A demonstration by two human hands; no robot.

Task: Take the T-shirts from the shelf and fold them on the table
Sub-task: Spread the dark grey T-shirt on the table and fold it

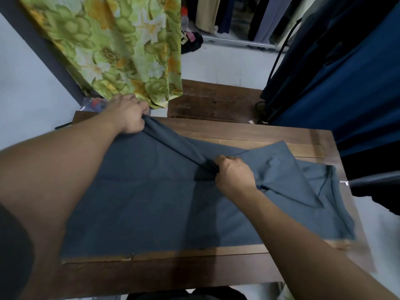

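No words, numbers, brands or signs can be read anywhere in this view. A small white tag (343, 182) shows at the right edge of the grey T-shirt (140, 202) on the wooden table (238, 131), but it is too small and blurred to tell whether anything is printed on it.

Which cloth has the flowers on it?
The green and yellow cloth hanging at the far left, just past the left hand. The T-shirt on the table is plain grey-blue, and the cloth hanging at the right is plain dark blue.
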